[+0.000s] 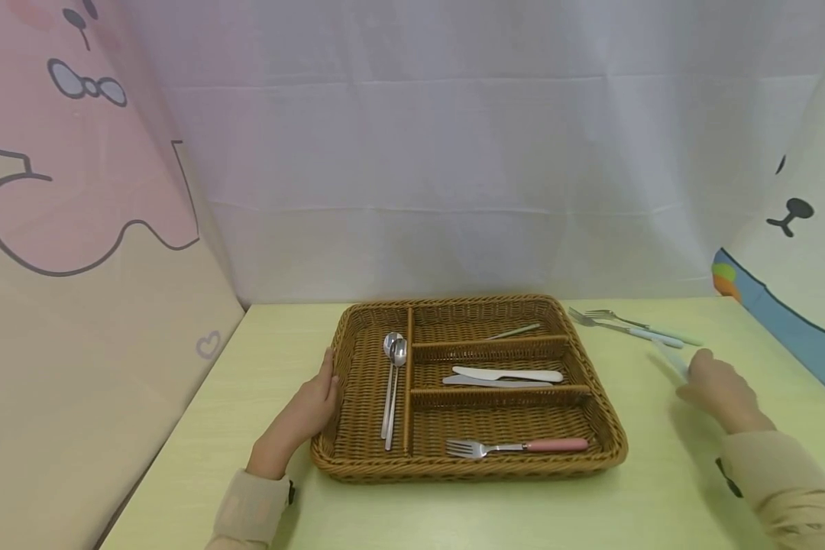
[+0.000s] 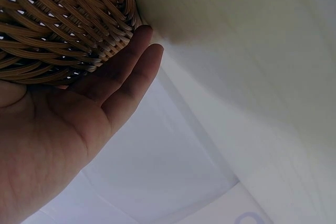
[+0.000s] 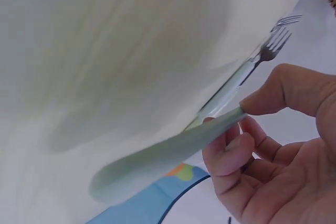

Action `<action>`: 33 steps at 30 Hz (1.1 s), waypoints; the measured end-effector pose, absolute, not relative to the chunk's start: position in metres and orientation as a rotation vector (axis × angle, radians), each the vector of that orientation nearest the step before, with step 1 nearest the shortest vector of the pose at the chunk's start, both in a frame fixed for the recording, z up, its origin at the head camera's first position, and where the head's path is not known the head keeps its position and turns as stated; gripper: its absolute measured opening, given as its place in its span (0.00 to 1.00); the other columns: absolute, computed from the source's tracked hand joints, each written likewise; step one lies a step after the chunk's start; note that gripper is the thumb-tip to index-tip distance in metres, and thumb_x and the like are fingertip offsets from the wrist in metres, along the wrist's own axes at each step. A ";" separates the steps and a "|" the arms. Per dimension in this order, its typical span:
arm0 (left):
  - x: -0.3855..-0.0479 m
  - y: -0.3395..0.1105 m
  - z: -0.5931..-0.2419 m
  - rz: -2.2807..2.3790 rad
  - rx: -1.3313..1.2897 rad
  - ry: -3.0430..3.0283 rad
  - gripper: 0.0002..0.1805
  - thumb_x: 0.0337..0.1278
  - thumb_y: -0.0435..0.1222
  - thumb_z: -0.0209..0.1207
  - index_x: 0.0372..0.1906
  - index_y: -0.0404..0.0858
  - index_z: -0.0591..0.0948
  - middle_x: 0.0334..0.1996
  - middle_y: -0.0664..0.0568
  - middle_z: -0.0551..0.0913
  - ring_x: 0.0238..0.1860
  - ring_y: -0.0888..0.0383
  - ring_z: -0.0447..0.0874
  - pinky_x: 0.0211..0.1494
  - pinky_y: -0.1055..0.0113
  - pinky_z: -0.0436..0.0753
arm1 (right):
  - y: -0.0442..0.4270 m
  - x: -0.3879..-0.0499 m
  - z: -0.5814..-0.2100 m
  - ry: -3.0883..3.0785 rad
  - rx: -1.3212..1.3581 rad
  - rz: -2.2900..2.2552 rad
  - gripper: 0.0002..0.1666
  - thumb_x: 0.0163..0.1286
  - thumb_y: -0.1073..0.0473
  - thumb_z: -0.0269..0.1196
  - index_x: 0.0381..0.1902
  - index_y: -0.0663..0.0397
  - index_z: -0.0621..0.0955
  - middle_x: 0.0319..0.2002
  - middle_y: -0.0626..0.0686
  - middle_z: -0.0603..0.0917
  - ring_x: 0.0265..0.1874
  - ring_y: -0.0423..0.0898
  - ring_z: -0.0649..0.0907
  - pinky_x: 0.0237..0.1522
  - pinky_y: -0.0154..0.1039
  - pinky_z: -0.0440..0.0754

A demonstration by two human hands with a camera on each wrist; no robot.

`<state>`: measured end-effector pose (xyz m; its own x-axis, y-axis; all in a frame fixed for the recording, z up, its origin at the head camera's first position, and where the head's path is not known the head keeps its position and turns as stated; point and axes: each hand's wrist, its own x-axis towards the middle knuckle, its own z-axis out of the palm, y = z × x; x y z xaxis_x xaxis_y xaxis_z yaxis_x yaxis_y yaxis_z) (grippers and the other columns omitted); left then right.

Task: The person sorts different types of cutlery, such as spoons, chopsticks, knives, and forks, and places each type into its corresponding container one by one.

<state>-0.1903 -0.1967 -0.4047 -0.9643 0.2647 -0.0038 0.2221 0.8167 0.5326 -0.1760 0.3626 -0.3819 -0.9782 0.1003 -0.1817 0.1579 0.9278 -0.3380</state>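
My left hand (image 1: 309, 406) rests against the left side of a brown wicker cutlery tray (image 1: 467, 475), its fingers (image 2: 134, 74) nearly straight along the outer wall. To the right of the tray, my right hand (image 1: 720, 393) pinches the narrow part of a pale green utensil (image 3: 157, 163) between thumb and fingers. Its broad rounded end points away from the hand; whether it is a knife or another piece cannot be told. Just beyond that hand lie two forks, one with a light blue handle (image 1: 656, 337) and one with a green handle (image 1: 684, 338).
Two spoons (image 1: 394, 382) lie in the tray's long left compartment. A thin green piece (image 1: 514, 332) is in the back one, a white knife (image 1: 509, 374) and a grey knife (image 1: 502, 383) in the middle, and a pink-handled fork (image 1: 557, 445) in the front.
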 end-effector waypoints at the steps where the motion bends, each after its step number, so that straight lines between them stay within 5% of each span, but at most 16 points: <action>1: -0.190 -0.197 -0.405 0.843 0.389 2.919 0.31 0.72 0.35 0.32 0.69 0.26 0.36 0.64 0.26 0.58 0.62 0.35 0.63 0.62 0.45 0.66 | 0.359 -0.177 -0.380 2.945 0.173 -0.534 0.17 0.55 0.64 0.54 0.31 0.71 0.59 0.21 0.61 0.68 0.20 0.52 0.69 0.19 0.42 0.68; 14: -0.192 -0.198 -0.407 0.862 0.383 2.907 0.31 0.72 0.36 0.33 0.70 0.28 0.35 0.63 0.26 0.58 0.62 0.35 0.64 0.62 0.45 0.67 | 0.304 -0.187 -0.360 3.082 -0.105 -0.606 0.18 0.50 0.72 0.52 0.40 0.78 0.66 0.30 0.72 0.75 0.21 0.52 0.71 0.19 0.42 0.69; 33: -0.191 -0.198 -0.408 0.878 0.372 2.909 0.31 0.72 0.36 0.33 0.70 0.27 0.36 0.62 0.25 0.60 0.60 0.34 0.66 0.61 0.45 0.69 | 0.225 -0.195 -0.342 3.261 -0.366 -0.517 0.16 0.52 0.78 0.49 0.40 0.67 0.73 0.37 0.69 0.78 0.19 0.47 0.72 0.13 0.34 0.61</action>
